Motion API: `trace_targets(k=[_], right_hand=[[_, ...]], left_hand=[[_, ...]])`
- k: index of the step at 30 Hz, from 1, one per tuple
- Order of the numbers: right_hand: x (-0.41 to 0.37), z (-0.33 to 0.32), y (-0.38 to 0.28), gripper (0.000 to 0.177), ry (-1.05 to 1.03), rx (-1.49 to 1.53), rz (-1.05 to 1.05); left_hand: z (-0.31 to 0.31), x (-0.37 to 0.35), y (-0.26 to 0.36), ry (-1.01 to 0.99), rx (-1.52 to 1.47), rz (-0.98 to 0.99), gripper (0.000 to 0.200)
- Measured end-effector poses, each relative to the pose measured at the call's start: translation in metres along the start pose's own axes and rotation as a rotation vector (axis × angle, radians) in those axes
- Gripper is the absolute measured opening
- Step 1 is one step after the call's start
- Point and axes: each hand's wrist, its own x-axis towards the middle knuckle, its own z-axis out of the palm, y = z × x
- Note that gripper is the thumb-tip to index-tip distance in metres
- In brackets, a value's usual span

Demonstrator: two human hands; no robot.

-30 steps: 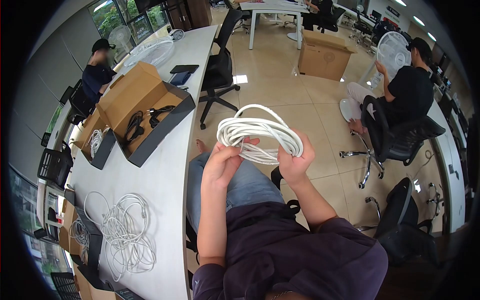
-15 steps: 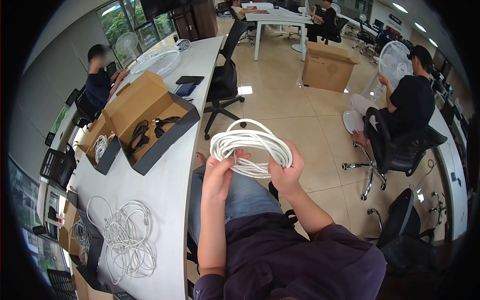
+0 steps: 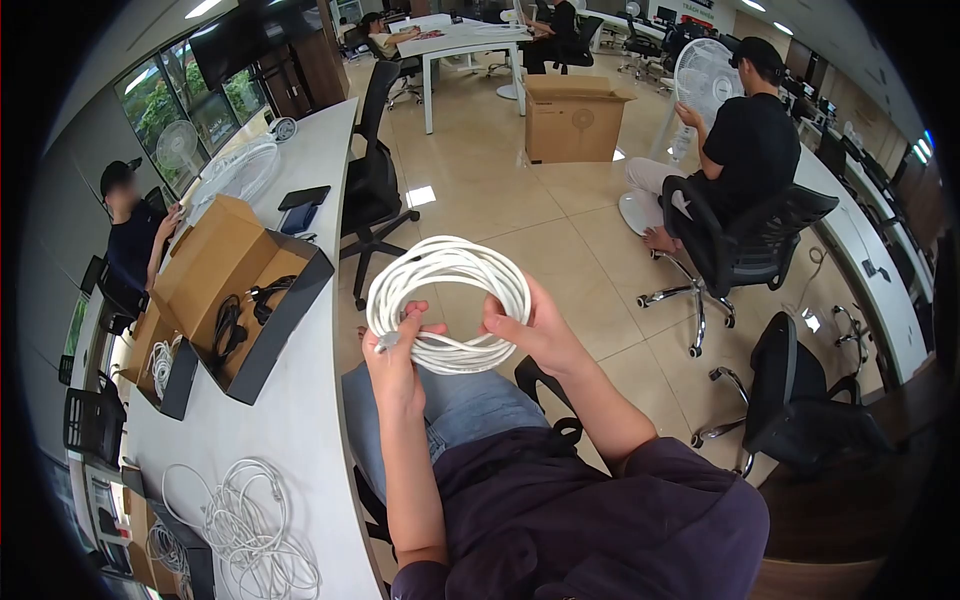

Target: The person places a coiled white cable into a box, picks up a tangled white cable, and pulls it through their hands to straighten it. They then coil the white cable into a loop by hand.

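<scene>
And here, gripping the white cable coil [image 3: 450, 255] with both hands, up above the lap [image 3: 490, 405]: closed on one side with the left hand [image 3: 395, 365], close by the grey connector [image 3: 386, 343], and on the other with the right hand [image 3: 545, 330]. Mostly gathered into round loops, by the look of it; no tie visible. Beside that, on the desk [image 3: 275, 425], lying loose and uncoiled: the tangled cable [image 3: 245, 520]. Farther along, resting in the open box [image 3: 287, 350]: black power cords [image 3: 230, 328]. Tucked in the smaller box [image 3: 178, 390]: bundled white cable [image 3: 161, 368].
</scene>
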Motion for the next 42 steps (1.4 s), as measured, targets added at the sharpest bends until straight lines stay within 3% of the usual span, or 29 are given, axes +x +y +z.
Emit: trace_targets(k=[4, 11, 15, 18, 22, 25, 27, 29, 33, 34, 37, 42], right_hand=[[0.004, 0.003, 0.004, 0.049, -0.174, 0.197, 0.034], [0.031, 0.009, 0.037, 0.038, -0.089, -0.010, 0.138], [0.054, 0.033, 0.060, 0.031, -0.051, -0.053, 0.168], [0.067, 0.062, 0.090, 0.030, -0.068, -0.099, 0.179], [0.082, 0.092, 0.121, 0.025, -0.194, -0.143, 0.143], [0.092, 0.117, 0.127, 0.023, -0.340, -0.131, 0.175], [0.098, 0.132, 0.129, 0.024, -0.464, -0.102, 0.238], [0.103, 0.143, 0.140, 0.027, -0.687, -0.156, 0.188], [0.124, 0.181, 0.156, 0.037, -1.094, -0.231, 0.156], [0.123, 0.188, 0.165, 0.041, -1.091, -0.179, 0.207], [0.121, 0.201, 0.205, 0.042, -1.136, -0.301, -0.062], [0.125, 0.213, 0.238, 0.026, -0.966, -0.332, -0.069]], left_hand=[[-0.010, 0.002, 0.006, 0.055, -0.067, 0.041, 0.023], [-0.026, 0.007, 0.016, 0.173, -0.007, 0.209, 0.023], [-0.061, 0.007, 0.029, 0.103, 0.445, 0.331, 0.034], [-0.070, -0.013, 0.065, 0.110, 0.598, 0.289, 0.046], [-0.103, -0.032, 0.077, 0.181, 0.680, 0.264, 0.036], [-0.123, -0.049, 0.083, 0.312, 0.689, 0.170, 0.033], [-0.140, -0.065, 0.082, 0.388, 0.605, 0.206, 0.029], [-0.143, -0.086, 0.095, 0.489, 0.428, 0.201, 0.027], [-0.166, -0.126, 0.117, 0.704, 0.432, 0.153, 0.026], [-0.169, -0.132, 0.126, 0.772, 0.456, 0.155, 0.026], [-0.177, -0.133, 0.167, 0.973, 0.632, 0.233, 0.026], [-0.233, -0.089, 0.241, 1.135, 0.750, 0.443, 0.028]])
